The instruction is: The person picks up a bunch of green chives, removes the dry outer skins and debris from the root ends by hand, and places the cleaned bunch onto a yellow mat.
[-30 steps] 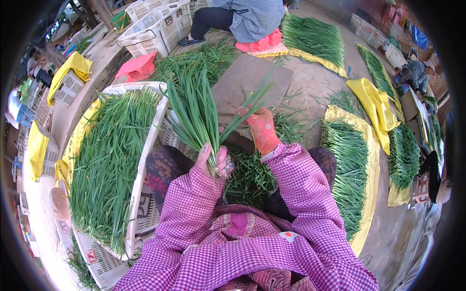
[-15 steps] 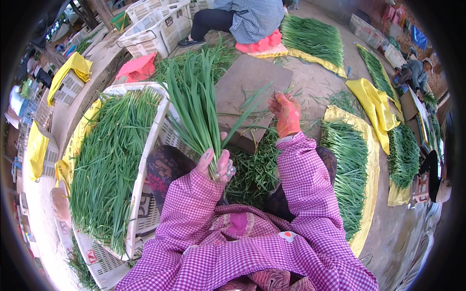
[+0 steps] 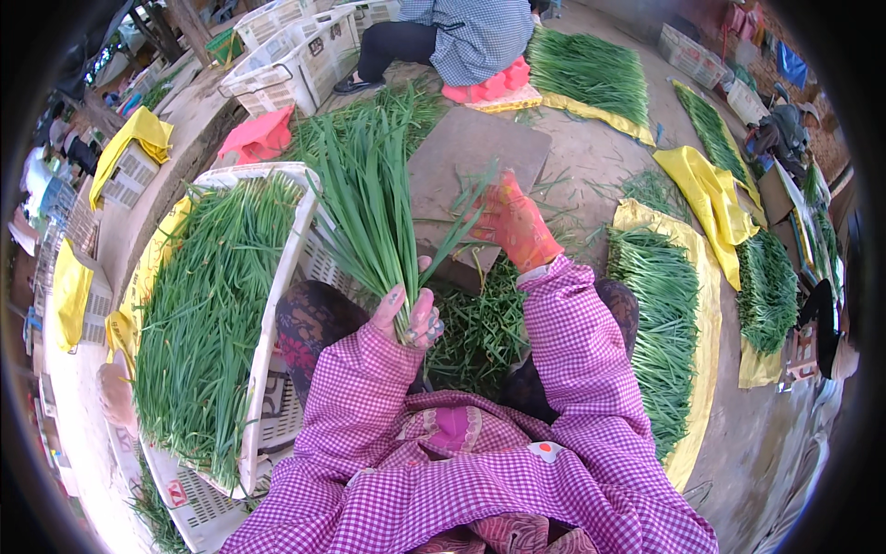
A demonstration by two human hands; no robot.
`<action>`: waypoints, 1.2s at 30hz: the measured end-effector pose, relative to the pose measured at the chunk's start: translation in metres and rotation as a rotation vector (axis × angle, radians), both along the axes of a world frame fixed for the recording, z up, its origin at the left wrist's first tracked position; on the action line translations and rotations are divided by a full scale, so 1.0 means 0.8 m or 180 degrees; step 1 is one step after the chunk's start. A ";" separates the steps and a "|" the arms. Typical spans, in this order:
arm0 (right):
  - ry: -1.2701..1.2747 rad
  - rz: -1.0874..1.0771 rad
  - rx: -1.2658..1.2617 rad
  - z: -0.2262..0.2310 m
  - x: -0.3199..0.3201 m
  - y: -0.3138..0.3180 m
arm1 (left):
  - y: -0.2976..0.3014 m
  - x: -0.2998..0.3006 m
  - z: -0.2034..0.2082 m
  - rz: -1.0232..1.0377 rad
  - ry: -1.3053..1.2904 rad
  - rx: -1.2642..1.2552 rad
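Observation:
My left hand (image 3: 406, 314) is closed around the lower ends of a bunch of garlic chives (image 3: 374, 203), whose long green leaves fan upward and away from me. A few leaves lean out to the right of the bunch. Beside these stray leaves is my right hand (image 3: 513, 222), in an orange-red glove, its fingers stretched and apart; some fingertips overlap the leaves, and I cannot tell how firmly they touch. Beyond both hands lies a flat grey-brown board (image 3: 480, 152) with loose leaf bits on it. Cut chive scraps (image 3: 480, 337) lie between my knees.
At my left a white plastic crate (image 3: 269, 332) is heaped with chives. Chives (image 3: 651, 323) lie in rows on yellow sheeting (image 3: 706, 342) at my right. Ahead, another person (image 3: 475, 42) sits on a red seat near stacked white crates (image 3: 300, 69). A pink stool (image 3: 258, 136) stands left.
My right hand has moved left toward the stray leaves of the bunch, and its curled fingers have spread. My left hand keeps its hold on the chives in nearly the same place.

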State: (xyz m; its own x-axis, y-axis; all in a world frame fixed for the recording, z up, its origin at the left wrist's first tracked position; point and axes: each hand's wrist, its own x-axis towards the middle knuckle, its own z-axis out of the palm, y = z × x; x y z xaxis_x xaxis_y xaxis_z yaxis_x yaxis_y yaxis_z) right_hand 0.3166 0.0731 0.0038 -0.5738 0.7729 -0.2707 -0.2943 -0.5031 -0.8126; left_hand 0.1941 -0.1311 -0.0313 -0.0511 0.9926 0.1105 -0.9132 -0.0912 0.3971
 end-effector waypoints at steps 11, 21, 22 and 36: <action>-0.0309 -0.1159 0.1151 0.013 0.029 0.026 | 0.001 -0.001 -0.013 -0.0635 0.0556 -0.0144; 0.0878 -0.1840 0.0377 -0.010 0.071 0.075 | 0.006 -0.001 -0.014 -0.0594 0.0761 -0.0096; 0.0852 -0.2225 0.0259 -0.007 0.082 0.086 | 0.005 -0.004 -0.016 -0.0549 0.0865 -0.0148; -0.2309 0.1321 0.2980 -0.032 -0.002 0.000 | 0.030 -0.012 -0.014 0.0922 0.3161 -0.2699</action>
